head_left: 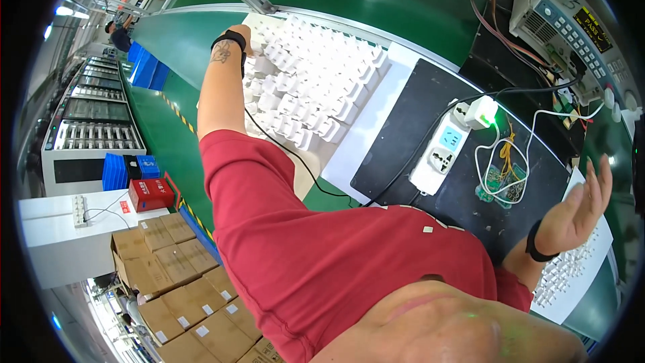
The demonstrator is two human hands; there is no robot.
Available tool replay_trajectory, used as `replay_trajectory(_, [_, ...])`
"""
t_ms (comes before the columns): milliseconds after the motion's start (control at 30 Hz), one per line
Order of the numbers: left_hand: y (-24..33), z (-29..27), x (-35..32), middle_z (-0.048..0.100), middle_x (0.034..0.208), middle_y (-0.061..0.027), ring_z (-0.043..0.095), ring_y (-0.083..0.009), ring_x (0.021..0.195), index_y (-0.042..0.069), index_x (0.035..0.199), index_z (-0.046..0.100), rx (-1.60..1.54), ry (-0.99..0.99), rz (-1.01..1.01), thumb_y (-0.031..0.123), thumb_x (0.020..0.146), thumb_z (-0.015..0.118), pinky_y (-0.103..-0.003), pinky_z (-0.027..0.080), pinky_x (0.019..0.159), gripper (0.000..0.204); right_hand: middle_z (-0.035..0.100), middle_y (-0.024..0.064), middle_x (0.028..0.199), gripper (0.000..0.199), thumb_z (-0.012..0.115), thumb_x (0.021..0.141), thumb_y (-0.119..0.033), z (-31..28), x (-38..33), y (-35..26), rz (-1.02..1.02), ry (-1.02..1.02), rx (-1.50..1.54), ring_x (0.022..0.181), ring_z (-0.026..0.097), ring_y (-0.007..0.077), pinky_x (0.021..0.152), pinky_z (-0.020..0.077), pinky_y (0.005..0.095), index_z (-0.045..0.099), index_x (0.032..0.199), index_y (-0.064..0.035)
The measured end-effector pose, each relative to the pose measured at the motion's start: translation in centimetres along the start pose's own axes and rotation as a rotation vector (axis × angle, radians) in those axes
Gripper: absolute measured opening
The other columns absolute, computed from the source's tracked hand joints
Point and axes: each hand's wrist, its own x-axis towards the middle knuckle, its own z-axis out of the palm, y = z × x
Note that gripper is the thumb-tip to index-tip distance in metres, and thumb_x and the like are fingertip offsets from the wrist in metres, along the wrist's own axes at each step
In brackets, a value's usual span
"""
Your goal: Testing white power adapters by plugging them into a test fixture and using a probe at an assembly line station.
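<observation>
My left hand (248,39) reaches to the far left, at the edge of a crowd of white plastic adapter-like pieces (295,87) standing in rows. Its fingers are mostly hidden, and I cannot make out whether they hold a piece. A black band with a cord is round that wrist. My right hand (579,210) is raised at the right, fingers stretched out and apart, with nothing in it. Between them, a white power strip (440,154) lies on a black mat (390,141). A white adapter (481,113) with a green glow is plugged into its far end.
Green circuit boards (500,185) with white and yellow cables lie beside the strip. A bench instrument (568,23) with a lit display stands at the far right. Small white parts rest on a white sheet (571,282) near my right forearm. Cardboard boxes (195,296) are stacked at the left.
</observation>
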Motion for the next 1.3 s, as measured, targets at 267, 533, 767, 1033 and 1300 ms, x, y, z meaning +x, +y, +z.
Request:
replay_trajectory(267, [0.2, -1.5, -1.3, 0.059, 0.110, -0.0151, 0.055, -0.0311, 0.103, 0.007, 0.108, 0.060, -0.058, 0.056, 0.093, 0.024, 0.053, 0.081, -0.039, 0.046, 0.087, 0.061, 0.046, 0.0239, 0.125, 0.023, 0.042, 0.087, 0.008, -3.9, -0.7, 0.8, 0.113, 0.088, -0.256, 0.112, 0.050, 0.0325, 0.095, 0.0423, 0.0392, 0.051, 0.108, 0.0090])
replay_trajectory(533, [-5.1, 4.9, 2.8, 0.060, 0.110, -0.0140, 0.058, -0.0294, 0.100, 0.008, 0.098, 0.064, 0.133, 0.342, 0.091, 0.013, 0.081, 0.053, -0.038, 0.048, 0.084, 0.021, 0.048, 0.0209, 0.125, 0.024, 0.043, 0.086, 0.007, -11.9, 3.0, -1.1, -0.122, 0.039, -0.609, 0.116, 0.048, 0.0279, 0.097, 0.0387, 0.0348, 0.055, 0.107, 0.0072])
replay_trajectory(767, [-2.2, -2.0, -3.5, 0.061, 0.094, -0.0210, 0.058, -0.0361, 0.090, 0.004, 0.094, 0.063, -0.070, 0.650, 0.200, 0.011, 0.070, 0.061, -0.042, 0.048, 0.076, 0.025, 0.056, 0.0073, 0.104, 0.021, 0.054, 0.084, -0.001, -22.9, 11.0, 2.0, -0.090, 0.436, -0.467, 0.090, 0.053, 0.0133, 0.076, 0.0424, 0.0242, 0.058, 0.105, 0.0001])
replay_trajectory(1033, [10.5, -10.8, -18.9, 0.057, 0.074, -0.0137, 0.055, -0.0302, 0.066, 0.001, 0.094, 0.059, -0.492, 1.145, 0.466, 0.008, 0.079, 0.061, -0.039, 0.044, 0.062, 0.017, 0.060, 0.0236, 0.103, 0.054, 0.067, 0.072, -0.035, -32.0, 23.0, 12.9, 0.240, 0.643, -0.903, 0.097, 0.057, 0.0354, 0.083, 0.0442, 0.0404, 0.054, 0.110, 0.0001])
replay_trajectory(1300, [19.6, -12.0, -30.6, 0.061, 0.087, -0.0129, 0.057, -0.0312, 0.077, 0.004, 0.096, 0.063, -0.430, 1.293, 0.808, 0.005, 0.075, 0.064, -0.038, 0.045, 0.069, 0.021, 0.061, 0.0169, 0.104, 0.048, 0.067, 0.073, -0.023, -22.6, 20.4, 10.0, 0.090, 0.480, -0.552, 0.093, 0.059, 0.0305, 0.084, 0.0455, 0.0379, 0.052, 0.113, -0.0008])
